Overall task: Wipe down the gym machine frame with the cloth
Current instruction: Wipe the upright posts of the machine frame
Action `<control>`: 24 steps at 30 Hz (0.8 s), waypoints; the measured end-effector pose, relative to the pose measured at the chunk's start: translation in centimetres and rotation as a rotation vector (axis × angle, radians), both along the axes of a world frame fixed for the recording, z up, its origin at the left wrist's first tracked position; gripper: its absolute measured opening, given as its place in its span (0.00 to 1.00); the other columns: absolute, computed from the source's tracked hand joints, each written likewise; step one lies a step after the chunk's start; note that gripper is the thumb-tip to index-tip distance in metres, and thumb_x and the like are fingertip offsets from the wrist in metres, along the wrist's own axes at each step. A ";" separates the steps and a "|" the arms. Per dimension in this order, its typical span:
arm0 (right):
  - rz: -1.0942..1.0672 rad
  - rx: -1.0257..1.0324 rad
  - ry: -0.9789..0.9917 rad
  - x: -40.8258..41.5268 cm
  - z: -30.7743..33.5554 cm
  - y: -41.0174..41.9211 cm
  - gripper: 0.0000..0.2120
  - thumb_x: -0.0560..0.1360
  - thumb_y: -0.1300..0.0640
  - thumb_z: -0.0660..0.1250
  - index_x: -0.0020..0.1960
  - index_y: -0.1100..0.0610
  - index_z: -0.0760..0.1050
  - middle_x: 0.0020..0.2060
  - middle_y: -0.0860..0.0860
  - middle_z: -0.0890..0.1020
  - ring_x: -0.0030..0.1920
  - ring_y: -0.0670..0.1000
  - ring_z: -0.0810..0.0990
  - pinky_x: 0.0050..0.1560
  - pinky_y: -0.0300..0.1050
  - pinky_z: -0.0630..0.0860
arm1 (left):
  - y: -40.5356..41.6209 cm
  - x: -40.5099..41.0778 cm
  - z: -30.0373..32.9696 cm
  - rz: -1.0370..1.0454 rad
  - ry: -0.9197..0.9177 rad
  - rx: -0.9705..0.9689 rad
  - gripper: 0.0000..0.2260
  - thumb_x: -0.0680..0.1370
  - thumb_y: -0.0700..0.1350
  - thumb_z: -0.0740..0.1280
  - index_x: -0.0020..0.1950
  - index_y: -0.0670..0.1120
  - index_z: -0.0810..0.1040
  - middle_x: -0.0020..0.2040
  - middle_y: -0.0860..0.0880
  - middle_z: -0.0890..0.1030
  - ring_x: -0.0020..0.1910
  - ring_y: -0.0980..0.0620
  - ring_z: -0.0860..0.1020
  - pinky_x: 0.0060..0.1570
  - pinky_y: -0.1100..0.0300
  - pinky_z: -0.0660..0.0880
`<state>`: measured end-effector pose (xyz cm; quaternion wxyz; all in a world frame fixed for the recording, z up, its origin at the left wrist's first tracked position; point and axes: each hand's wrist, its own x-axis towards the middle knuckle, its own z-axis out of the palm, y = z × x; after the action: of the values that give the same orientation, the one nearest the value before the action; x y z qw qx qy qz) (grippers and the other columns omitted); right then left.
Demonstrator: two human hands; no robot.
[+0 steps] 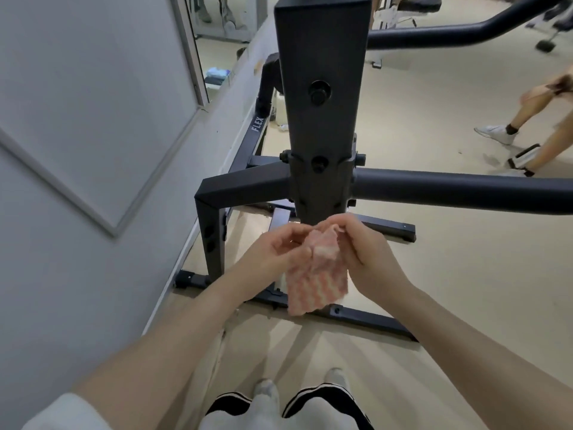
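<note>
A black square upright post of the gym machine frame [322,88] rises straight in front of me, with a round black bar [465,190] running off to the right and floor rails below. A pink and white striped cloth [313,283] hangs between my hands, just in front of the post's lower part. My left hand [276,249] pinches the cloth's upper left edge. My right hand [362,246] grips its bunched top, fingers curled round it. The cloth does not touch the frame.
A grey wall [77,150] with a framed panel runs close along the left. Another person's legs [533,119] stand at the right on the beige floor. More gym equipment [409,10] sits at the back. My own feet [297,389] show at the bottom.
</note>
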<state>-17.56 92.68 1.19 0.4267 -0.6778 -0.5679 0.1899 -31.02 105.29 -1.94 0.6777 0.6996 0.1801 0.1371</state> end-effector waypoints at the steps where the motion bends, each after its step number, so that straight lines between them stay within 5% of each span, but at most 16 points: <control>1: -0.031 -0.014 0.039 -0.2 0.5 0.2 0.13 0.75 0.58 0.61 0.49 0.38 0.70 0.45 0.48 0.79 0.45 0.45 0.78 0.41 0.34 0.76 | -0.1 -0.2 -0.2 -0.060 0.031 -0.002 0.09 0.76 0.44 0.69 0.56 0.51 0.78 0.47 0.56 0.82 0.48 0.57 0.80 0.47 0.66 0.76; 3: -0.065 0.013 0.008 -0.2 0.8 0.5 0.14 0.76 0.63 0.62 0.50 0.43 0.71 0.44 0.46 0.79 0.45 0.46 0.78 0.41 0.37 0.77 | -0.2 -0.3 -0.5 -0.089 0.097 -0.005 0.07 0.75 0.42 0.70 0.51 0.49 0.79 0.44 0.54 0.82 0.45 0.56 0.81 0.47 0.65 0.77; 6: -0.091 0.106 -0.122 0.2 1.4 0.6 0.09 0.74 0.64 0.61 0.50 0.53 0.75 0.44 0.43 0.77 0.45 0.42 0.76 0.46 0.29 0.72 | -0.1 -0.2 -0.9 0.038 0.166 -0.019 0.02 0.77 0.44 0.67 0.47 0.46 0.78 0.41 0.49 0.82 0.40 0.54 0.80 0.43 0.61 0.78; 8: 0.040 0.090 -0.209 0.1 1.4 0.0 0.09 0.72 0.66 0.65 0.50 0.59 0.79 0.49 0.48 0.78 0.51 0.44 0.76 0.53 0.32 0.70 | 0.4 -0.1 -1.0 0.157 0.151 -0.249 0.04 0.80 0.43 0.62 0.48 0.44 0.75 0.42 0.46 0.82 0.39 0.50 0.81 0.38 0.57 0.79; 11: 0.232 -0.091 -0.221 -0.6 0.1 -0.8 0.17 0.73 0.62 0.70 0.61 0.53 0.77 0.62 0.45 0.72 0.61 0.37 0.70 0.60 0.31 0.69 | 0.9 0.0 -0.7 0.191 0.016 -0.621 0.06 0.81 0.40 0.57 0.52 0.45 0.73 0.42 0.45 0.81 0.35 0.50 0.79 0.36 0.55 0.78; 13: 0.011 -0.036 -0.035 -0.5 -0.8 -0.5 0.21 0.75 0.60 0.69 0.65 0.48 0.70 0.63 0.44 0.69 0.59 0.36 0.72 0.55 0.28 0.72 | 1.0 0.1 -0.7 0.218 -0.036 -0.682 0.11 0.80 0.37 0.56 0.50 0.47 0.77 0.43 0.45 0.82 0.36 0.51 0.80 0.36 0.55 0.79; 15: -0.266 -0.019 0.203 -0.5 -1.2 0.0 0.19 0.77 0.55 0.66 0.65 0.44 0.67 0.61 0.44 0.71 0.55 0.37 0.75 0.50 0.26 0.73 | 0.6 0.4 -0.4 0.228 -0.080 -0.642 0.15 0.79 0.37 0.56 0.46 0.48 0.81 0.46 0.44 0.82 0.42 0.49 0.80 0.43 0.53 0.79; 19: -0.137 -0.179 0.856 -1.6 -3.4 0.4 0.14 0.78 0.46 0.62 0.63 0.43 0.69 0.60 0.48 0.77 0.56 0.44 0.79 0.55 0.47 0.80 | -0.4 0.8 0.4 0.105 -0.125 -0.609 0.15 0.73 0.36 0.55 0.52 0.42 0.79 0.51 0.39 0.79 0.49 0.43 0.77 0.50 0.51 0.77; 22: -0.167 -0.015 0.791 -2.1 -3.8 0.5 0.13 0.78 0.56 0.65 0.61 0.46 0.72 0.53 0.43 0.80 0.55 0.46 0.80 0.51 0.43 0.79 | -0.8 1.1 1.6 -0.003 -0.036 -0.404 0.21 0.70 0.40 0.55 0.61 0.42 0.75 0.55 0.39 0.80 0.54 0.42 0.79 0.52 0.53 0.78; 24: -0.331 0.161 0.615 -1.2 -2.8 0.8 0.11 0.79 0.59 0.62 0.53 0.43 0.71 0.45 0.37 0.79 0.48 0.41 0.79 0.46 0.36 0.76 | -0.8 1.8 2.8 0.206 -0.011 -0.175 0.17 0.74 0.44 0.57 0.62 0.51 0.73 0.55 0.45 0.82 0.53 0.48 0.81 0.52 0.54 0.79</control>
<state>-18.80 93.49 -1.57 0.6546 -0.6359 -0.3087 0.2681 -29.20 104.44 0.89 0.7196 0.6148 0.2584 0.1937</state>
